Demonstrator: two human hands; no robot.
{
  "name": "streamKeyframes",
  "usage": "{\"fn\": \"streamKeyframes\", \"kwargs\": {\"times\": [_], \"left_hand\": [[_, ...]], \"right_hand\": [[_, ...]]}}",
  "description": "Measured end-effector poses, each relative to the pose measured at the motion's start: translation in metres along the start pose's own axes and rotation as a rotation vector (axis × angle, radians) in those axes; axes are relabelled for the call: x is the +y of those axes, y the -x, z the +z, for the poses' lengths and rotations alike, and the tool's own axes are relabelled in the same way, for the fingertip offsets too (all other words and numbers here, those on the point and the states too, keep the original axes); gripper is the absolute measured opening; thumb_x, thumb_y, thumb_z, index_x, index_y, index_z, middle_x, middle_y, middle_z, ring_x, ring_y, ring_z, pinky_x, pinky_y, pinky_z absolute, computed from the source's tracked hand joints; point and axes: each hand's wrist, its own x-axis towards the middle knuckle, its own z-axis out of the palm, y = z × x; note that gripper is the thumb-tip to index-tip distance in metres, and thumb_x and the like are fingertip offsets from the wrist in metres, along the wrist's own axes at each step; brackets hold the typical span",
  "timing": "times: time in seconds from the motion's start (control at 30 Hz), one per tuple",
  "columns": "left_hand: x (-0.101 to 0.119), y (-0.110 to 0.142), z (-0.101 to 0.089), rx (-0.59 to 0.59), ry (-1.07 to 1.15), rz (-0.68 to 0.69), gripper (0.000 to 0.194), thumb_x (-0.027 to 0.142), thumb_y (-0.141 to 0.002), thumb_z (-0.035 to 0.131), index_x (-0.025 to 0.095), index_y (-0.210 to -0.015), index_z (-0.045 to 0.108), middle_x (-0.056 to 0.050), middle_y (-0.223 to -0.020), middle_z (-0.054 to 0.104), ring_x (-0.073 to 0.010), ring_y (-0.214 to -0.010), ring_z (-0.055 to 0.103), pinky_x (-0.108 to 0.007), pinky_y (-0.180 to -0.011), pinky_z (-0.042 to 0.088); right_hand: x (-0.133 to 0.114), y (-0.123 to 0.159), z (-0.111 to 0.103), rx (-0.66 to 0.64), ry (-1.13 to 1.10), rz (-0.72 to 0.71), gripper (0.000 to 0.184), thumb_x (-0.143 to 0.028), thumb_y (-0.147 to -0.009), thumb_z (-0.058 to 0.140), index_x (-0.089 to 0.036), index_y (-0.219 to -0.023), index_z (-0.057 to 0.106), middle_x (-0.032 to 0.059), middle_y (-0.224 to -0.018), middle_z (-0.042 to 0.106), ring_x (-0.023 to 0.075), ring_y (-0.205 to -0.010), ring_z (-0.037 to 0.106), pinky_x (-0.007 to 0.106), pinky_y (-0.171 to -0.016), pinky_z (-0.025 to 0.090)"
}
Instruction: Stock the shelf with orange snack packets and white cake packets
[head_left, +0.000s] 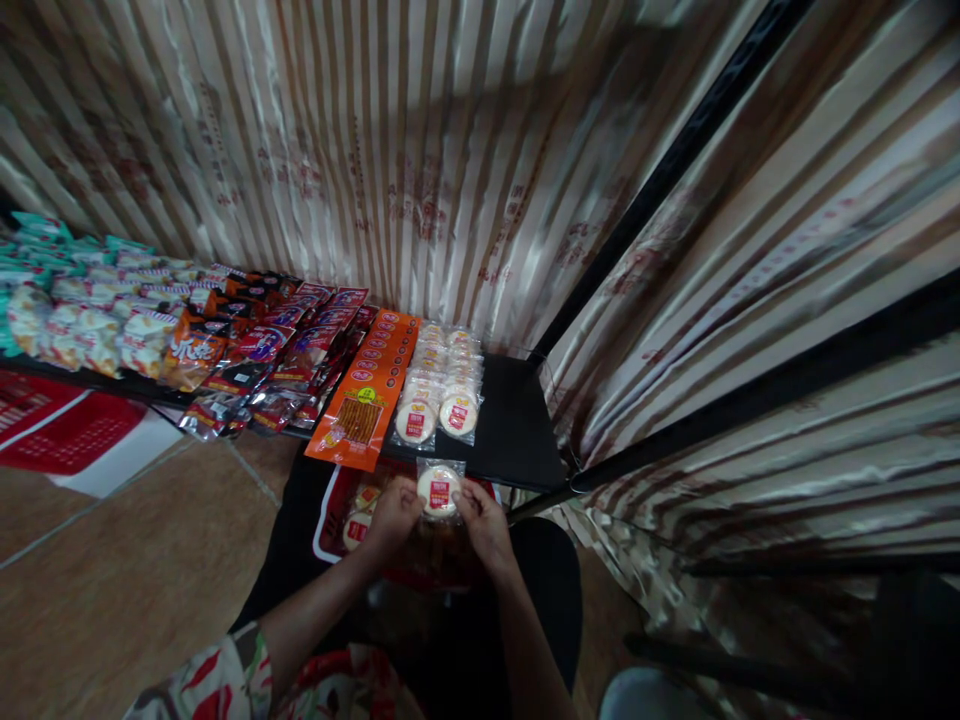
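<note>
Between my two hands is a round white packaged cracker (439, 491) in a clear wrapper with a red label. My left hand (395, 515) pinches its left edge, and my right hand (485, 522) pinches the right edge. Just beyond, two rows of the same wrapped crackers (436, 385) lie on the black shelf (517, 420). Under my hands sits a red basket with a white rim (324, 530), holding more wrapped crackers (357, 525). My forearms hide part of the basket.
An orange snack packet (375, 370) lies left of the cracker rows, its near end past the shelf edge. Dark red packets (300, 350), white packs (154, 325) and green packs (37, 250) continue leftward. Black poles (660, 150) and a striped curtain (420, 130) stand behind and right.
</note>
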Motion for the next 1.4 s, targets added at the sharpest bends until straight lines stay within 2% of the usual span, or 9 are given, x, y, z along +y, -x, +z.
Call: {"fn": "streamKeyframes", "kwargs": {"times": [0.2, 0.27, 0.37, 0.43, 0.53, 0.8, 1.03, 1.4], "left_hand": [[0.013, -0.003, 0.000, -0.035, 0.024, 0.073, 0.007, 0.019, -0.074, 0.051, 0.018, -0.081, 0.054, 0.003, -0.066, 0.059, -0.0112, -0.064, 0.057, -0.021, -0.063, 0.045], [0.019, -0.002, -0.001, -0.044, -0.052, 0.112, 0.011, 0.019, -0.078, 0.048, 0.018, -0.085, 0.056, 0.001, -0.073, 0.061, -0.0115, -0.067, 0.057, -0.022, -0.066, 0.045], [0.031, -0.001, -0.002, 0.009, -0.232, 0.165, 0.019, 0.017, -0.080, 0.045, 0.019, -0.090, 0.061, -0.002, -0.085, 0.061, -0.0131, -0.080, 0.057, -0.024, -0.074, 0.044], [0.039, -0.001, -0.003, 0.037, -0.320, 0.187, 0.023, 0.016, -0.081, 0.044, 0.020, -0.093, 0.063, -0.002, -0.088, 0.059, -0.0139, -0.085, 0.056, -0.024, -0.078, 0.043], [0.049, -0.004, -0.002, 0.039, -0.388, 0.198, 0.026, 0.015, -0.081, 0.044, 0.020, -0.098, 0.063, -0.002, -0.087, 0.058, -0.0134, -0.082, 0.055, -0.024, -0.079, 0.042], [0.065, -0.016, 0.007, 0.050, -0.346, 0.193, 0.028, 0.010, -0.078, 0.045, 0.014, -0.099, 0.063, -0.006, -0.091, 0.059, -0.0138, -0.081, 0.056, -0.024, -0.078, 0.044], [0.069, -0.029, 0.015, 0.088, -0.324, 0.203, 0.026, 0.010, -0.077, 0.047, 0.016, -0.097, 0.063, -0.005, -0.091, 0.061, -0.0149, -0.085, 0.056, -0.027, -0.082, 0.043], [0.071, -0.044, 0.022, 0.048, -0.293, 0.165, 0.036, 0.007, -0.074, 0.048, 0.016, -0.107, 0.057, -0.005, -0.094, 0.062, -0.0128, -0.079, 0.057, -0.026, -0.079, 0.045]], "right_hand": [[-0.002, -0.006, -0.002, 0.100, 0.029, -0.019, 0.040, -0.043, -0.064, 0.066, -0.018, -0.095, 0.064, 0.0066, -0.087, 0.070, 0.0204, -0.077, 0.065, 0.035, -0.076, 0.051], [-0.004, -0.008, -0.003, 0.126, 0.050, -0.018, 0.041, -0.044, -0.065, 0.065, -0.018, -0.097, 0.064, 0.0066, -0.088, 0.070, 0.0207, -0.078, 0.065, 0.035, -0.077, 0.051], [-0.008, -0.011, -0.005, 0.197, 0.111, -0.038, 0.042, -0.047, -0.065, 0.063, -0.019, -0.097, 0.065, 0.0072, -0.092, 0.069, 0.0212, -0.082, 0.064, 0.035, -0.077, 0.051], [-0.011, -0.014, -0.005, 0.261, 0.177, -0.075, 0.042, -0.047, -0.066, 0.063, -0.019, -0.097, 0.067, 0.0080, -0.096, 0.068, 0.0206, -0.083, 0.063, 0.034, -0.077, 0.051], [-0.016, -0.018, -0.006, 0.310, 0.251, -0.134, 0.042, -0.047, -0.066, 0.062, -0.018, -0.096, 0.068, 0.0084, -0.096, 0.065, 0.0192, -0.082, 0.061, 0.032, -0.076, 0.050], [-0.032, -0.033, -0.006, 0.343, 0.300, -0.155, 0.045, -0.048, -0.065, 0.059, -0.015, -0.095, 0.069, 0.0073, -0.086, 0.062, 0.0178, -0.075, 0.058, 0.031, -0.072, 0.048], [-0.027, -0.052, -0.014, 0.331, 0.332, -0.163, 0.047, -0.048, -0.067, 0.057, -0.015, -0.098, 0.068, 0.0066, -0.086, 0.065, 0.0168, -0.073, 0.059, 0.030, -0.072, 0.047], [-0.026, -0.075, -0.012, 0.347, 0.406, -0.199, 0.042, -0.046, -0.069, 0.053, -0.017, -0.096, 0.069, 0.0037, -0.077, 0.066, 0.0154, -0.067, 0.057, 0.026, -0.064, 0.045]]}}
